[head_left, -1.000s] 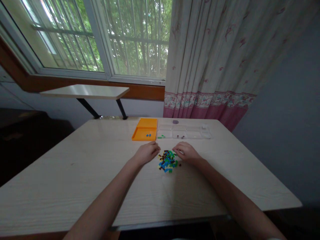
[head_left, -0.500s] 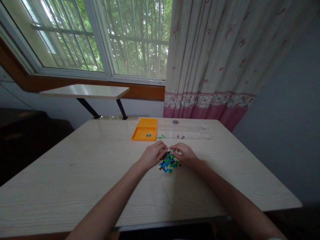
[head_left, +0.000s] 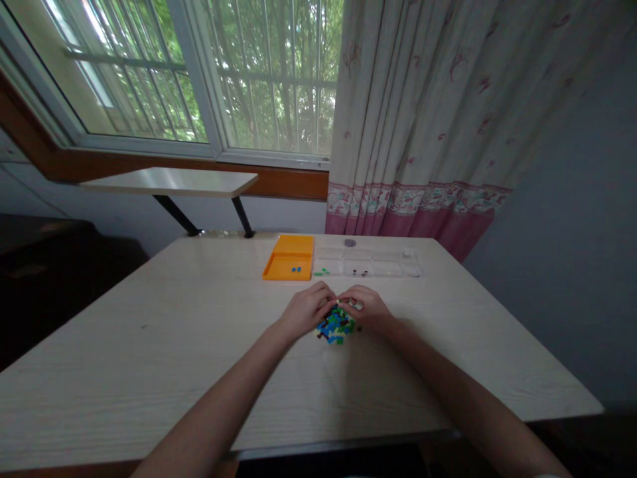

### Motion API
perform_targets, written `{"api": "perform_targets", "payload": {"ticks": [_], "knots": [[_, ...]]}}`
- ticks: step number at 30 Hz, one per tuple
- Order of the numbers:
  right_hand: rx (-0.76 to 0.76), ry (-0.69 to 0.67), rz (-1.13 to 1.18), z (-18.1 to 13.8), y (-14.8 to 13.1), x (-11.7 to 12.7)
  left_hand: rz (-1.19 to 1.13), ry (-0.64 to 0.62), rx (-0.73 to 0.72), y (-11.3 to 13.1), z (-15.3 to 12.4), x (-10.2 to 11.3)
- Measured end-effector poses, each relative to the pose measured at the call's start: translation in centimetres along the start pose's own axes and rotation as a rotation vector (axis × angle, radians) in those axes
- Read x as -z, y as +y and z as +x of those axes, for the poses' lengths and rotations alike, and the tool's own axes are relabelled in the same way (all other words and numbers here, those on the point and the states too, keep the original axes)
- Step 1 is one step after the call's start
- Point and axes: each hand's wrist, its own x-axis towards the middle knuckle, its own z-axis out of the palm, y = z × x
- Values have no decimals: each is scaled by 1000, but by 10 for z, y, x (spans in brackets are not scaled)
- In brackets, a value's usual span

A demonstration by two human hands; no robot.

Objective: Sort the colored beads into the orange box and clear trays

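Resting at the pile of small blue, green and brown pieces (head_left: 336, 326), just beyond the middle of the desk (head_left: 149, 345): left hand (head_left: 306, 309) and right hand (head_left: 365, 307), fingers curled, tips meeting over the pile's far rim; whether they clamp a piece cannot be told. Already in trays at the far edge: blue pieces (head_left: 296, 269) in the orange tray (head_left: 293, 247), green pieces (head_left: 322, 271) and brown pieces (head_left: 359, 272) in separate compartments of the clear tray (head_left: 393, 269). Left loose, by appearance: most of the pile.
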Motion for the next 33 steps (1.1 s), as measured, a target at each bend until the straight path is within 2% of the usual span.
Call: {"api": "perform_targets", "payload": {"ticks": [5, 8, 14, 19, 28, 30, 33], "knots": [[14, 42, 21, 2, 3, 3, -1, 35, 8, -1, 1, 4], [-32, 170, 36, 5, 3, 16, 46, 52, 46, -9, 1, 8], [-143, 471, -1, 13, -3, 56, 206, -99, 92, -28, -1, 13], [-114, 627, -14, 15, -11, 64, 202, -150, 106, -29, -2, 17], [-58, 601, -31, 13, -14, 56, 226, -172, 103, -29, -2, 18], [-79, 597, -48, 13, -4, 57, 226, -176, 105, -29, -2, 18], [-204, 607, -139, 10, 26, 63, 217, -176, 103, -28, -2, 18]]}}
